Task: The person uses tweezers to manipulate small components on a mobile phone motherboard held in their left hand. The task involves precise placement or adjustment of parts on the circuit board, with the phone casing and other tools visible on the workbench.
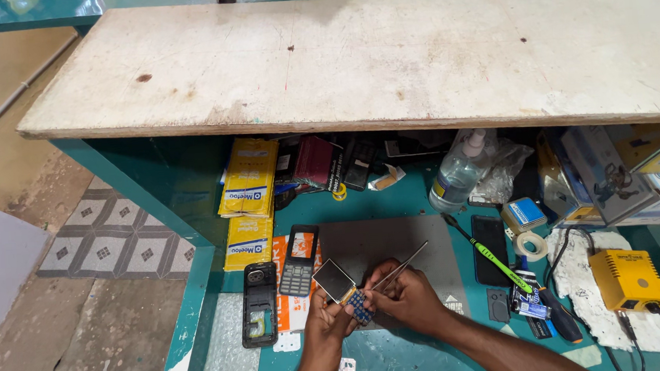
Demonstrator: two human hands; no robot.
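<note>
Lower centre of frame: I see both hands meeting over the near edge of the grey work mat (394,243).

Left hand (329,323): forearm enters from bottom edge, fingers curled up, closed on a small phone circuit board (359,304) w/ blue keypad side showing. Its square display (333,279) sticks up-left, tilted, just above the thumb.

Right hand (407,295): forearm comes in from lower right, fingers pinched shut on metal tweezers (401,267). Tweezer shaft runs up-right over the mat; tip end is at the board, exact contact hidden by fingers.

Edges/room:
- Left of hands: keypad phone (299,261) and an opened black phone body (260,304), both near, not touching the hands.
- Right: green-handled screwdriver (488,256), black phone (490,249), tape roll (530,243); farther right a yellow soldering station (627,279).
- Above: worn white shelf board (353,62) overhangs the bench; its front edge is well above the hands.
- Mat centre behind hands is bare.
</note>
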